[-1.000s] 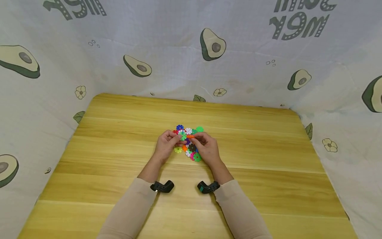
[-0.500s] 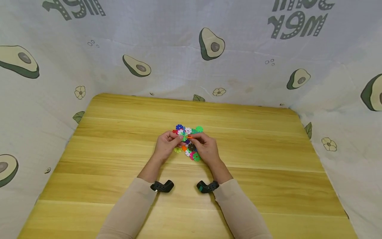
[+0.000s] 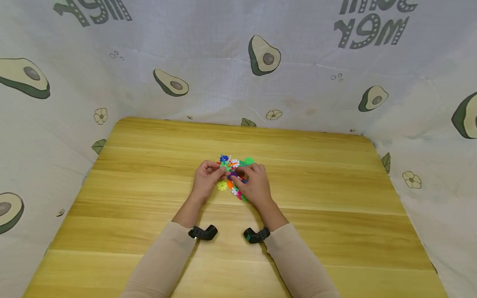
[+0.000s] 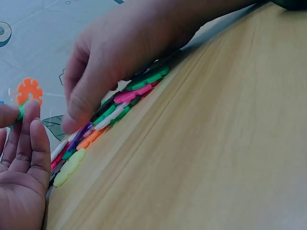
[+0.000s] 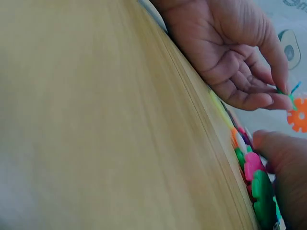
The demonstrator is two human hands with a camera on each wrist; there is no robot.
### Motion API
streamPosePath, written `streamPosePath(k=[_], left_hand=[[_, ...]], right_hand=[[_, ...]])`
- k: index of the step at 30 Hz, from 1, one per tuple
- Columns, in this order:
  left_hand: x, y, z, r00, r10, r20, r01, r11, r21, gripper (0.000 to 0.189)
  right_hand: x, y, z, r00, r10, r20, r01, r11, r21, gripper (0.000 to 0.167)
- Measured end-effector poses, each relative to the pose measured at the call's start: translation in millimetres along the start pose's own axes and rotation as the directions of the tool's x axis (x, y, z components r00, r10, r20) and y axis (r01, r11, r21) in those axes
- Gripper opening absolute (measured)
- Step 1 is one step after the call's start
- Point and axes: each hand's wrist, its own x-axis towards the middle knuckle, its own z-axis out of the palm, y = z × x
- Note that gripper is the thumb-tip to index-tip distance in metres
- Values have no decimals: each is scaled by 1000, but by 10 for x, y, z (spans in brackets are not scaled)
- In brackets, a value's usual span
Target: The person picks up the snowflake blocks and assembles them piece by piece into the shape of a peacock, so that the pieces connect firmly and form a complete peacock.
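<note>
Avocado-print cloth backs the wooden table. My left hand pinches a green disc, raised by the far left part of the disc pile; an orange disc juts from it toward my right hand. That hand is nearer the pile, directly over it, thumb and fingers parted, no piece visibly gripped. Joined discs' long axis: cannot tell.

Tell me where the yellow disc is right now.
In the head view, the yellow disc lies on the table, just right of the left hand and left of an orange disc.
</note>
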Motion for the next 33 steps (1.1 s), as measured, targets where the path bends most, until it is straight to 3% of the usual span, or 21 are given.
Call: streamPosePath(k=[3,9,15,19,22,27,30,33], left_hand=[[2,-3,7,1000,-10,16,11,1000,-8,27],[-5,-10,-4,999,5,39,-6,999,32,61],[-18,-7,-6,998,-1,57,-2,998,66,54],[-22,-11,-4,999,-9,41,6,998,67,50],[-23,-11,-4,1000,-12,28,10,997,71,49],[-21,-3,-7,1000,-8,27,6,996,86,50],[-17,5,-6,1000,-6,28,3,995,95,50],[-9,11,-4,1000,-1,29,-2,996,95,51]], right_hand=[[-14,-18,0,999,23,26,-22,999,-47,32],[-33,-43,-3,997,66,31,-66,998,2,27],[-31,-48,10,995,61,75,-61,998,0,25],[-22,-59,3,994,83,67,-90,991,100,18],[-19,-61,-8,995,94,19,-96,967,237,14],[-28,-32,-6,995,65,-71,-24,883,469,14],[-31,-34,-5,994,31,-105,27,858,513,14],[-27,-43,-2,990,-17,-141,88,852,516,12]])
